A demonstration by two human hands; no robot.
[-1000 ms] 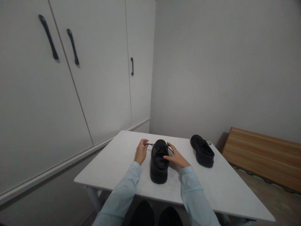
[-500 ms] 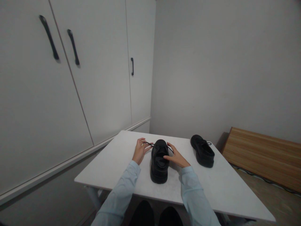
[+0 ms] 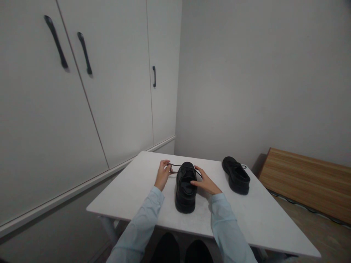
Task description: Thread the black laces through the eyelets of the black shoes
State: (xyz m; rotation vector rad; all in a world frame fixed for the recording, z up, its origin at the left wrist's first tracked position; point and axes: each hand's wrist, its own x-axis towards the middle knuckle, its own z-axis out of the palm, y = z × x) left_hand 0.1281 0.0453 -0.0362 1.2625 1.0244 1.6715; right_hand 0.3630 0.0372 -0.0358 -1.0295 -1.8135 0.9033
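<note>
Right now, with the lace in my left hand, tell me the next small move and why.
Probably draw the left hand gently outward, away from the near shoe: its fingers pinch a dark lace that spans the gap to the shoe, while the right hand is at the other side, thumb at the shoe's opening, apparently well placed to steady it.

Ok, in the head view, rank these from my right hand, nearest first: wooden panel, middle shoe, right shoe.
1. Middle shoe: touching your right hand, on its left.
2. Right shoe: on the table, right of the hand.
3. Wooden panel: farther right, off the table.
</note>
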